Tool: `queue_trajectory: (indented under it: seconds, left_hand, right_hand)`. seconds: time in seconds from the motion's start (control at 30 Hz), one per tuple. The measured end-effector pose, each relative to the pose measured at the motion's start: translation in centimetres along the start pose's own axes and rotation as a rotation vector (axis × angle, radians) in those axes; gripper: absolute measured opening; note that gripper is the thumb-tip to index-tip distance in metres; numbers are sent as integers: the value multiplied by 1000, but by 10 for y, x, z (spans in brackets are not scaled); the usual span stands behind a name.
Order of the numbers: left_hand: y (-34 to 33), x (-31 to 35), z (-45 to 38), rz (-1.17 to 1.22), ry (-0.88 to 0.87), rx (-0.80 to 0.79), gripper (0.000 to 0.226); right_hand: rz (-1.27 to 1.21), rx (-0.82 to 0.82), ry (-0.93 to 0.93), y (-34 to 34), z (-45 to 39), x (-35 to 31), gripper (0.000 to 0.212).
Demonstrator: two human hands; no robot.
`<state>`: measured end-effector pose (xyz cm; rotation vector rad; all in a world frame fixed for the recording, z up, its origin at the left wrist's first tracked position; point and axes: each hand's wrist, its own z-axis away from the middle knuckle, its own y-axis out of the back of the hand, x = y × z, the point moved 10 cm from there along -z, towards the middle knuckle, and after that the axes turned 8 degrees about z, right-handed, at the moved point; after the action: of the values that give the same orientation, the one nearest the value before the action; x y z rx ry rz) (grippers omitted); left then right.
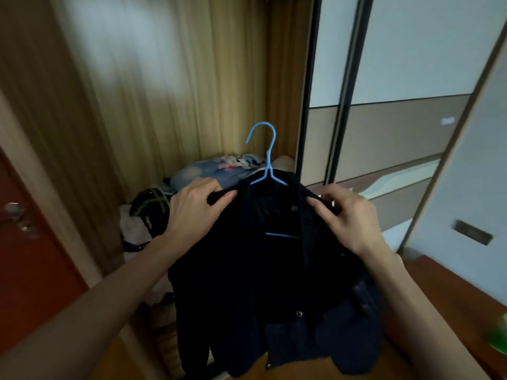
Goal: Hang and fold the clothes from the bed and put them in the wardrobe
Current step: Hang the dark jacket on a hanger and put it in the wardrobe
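A dark navy jacket (274, 270) hangs in front of me on a light blue hanger (265, 157), whose hook sticks up above the collar. My left hand (194, 207) pinches the jacket's left shoulder. At the other shoulder, my right hand (348, 215) grips the fabric with curled fingers. The hanger's lower bar shows inside the open front. Behind the jacket, a heap of clothes (148, 215) and a blue patterned cover (208, 171) lie on the bed. The wardrobe's sliding doors (384, 105) stand to the right.
Yellow-brown curtains (164, 78) cover the wall behind the bed. A reddish door (33, 256) with a metal handle is at the left. A wooden surface (444, 283) with a green object (498, 335) lies at the lower right.
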<state>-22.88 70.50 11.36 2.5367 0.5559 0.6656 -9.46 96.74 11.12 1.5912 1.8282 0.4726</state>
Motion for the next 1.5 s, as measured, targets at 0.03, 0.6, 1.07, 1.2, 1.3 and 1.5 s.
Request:
queue_trajectory:
  seconds: [0.03, 0.6, 1.07, 1.2, 1.3, 1.5]
  left_hand:
    - [8, -9, -4, -29, 15, 17, 51]
    - [92, -99, -108, -6, 51, 204, 30]
    - [122, -158, -227, 34, 8, 242, 39]
    - [134, -174, -262, -44, 19, 258, 46]
    - [145, -182, -288, -96, 28, 284, 45]
    - [176, -187, -339, -191, 15, 347, 32]
  right_hand:
    - [4, -1, 36, -6, -12, -11, 22]
    - [64, 25, 226, -63, -174, -120, 32]
    - [61, 120, 218, -79, -305, -153, 30]
    - [22, 136, 239, -84, -345, -161, 32]
    - [-4, 142, 246, -84, -376, -167, 42]
    - [39, 166, 250, -77, -434, -180, 56]
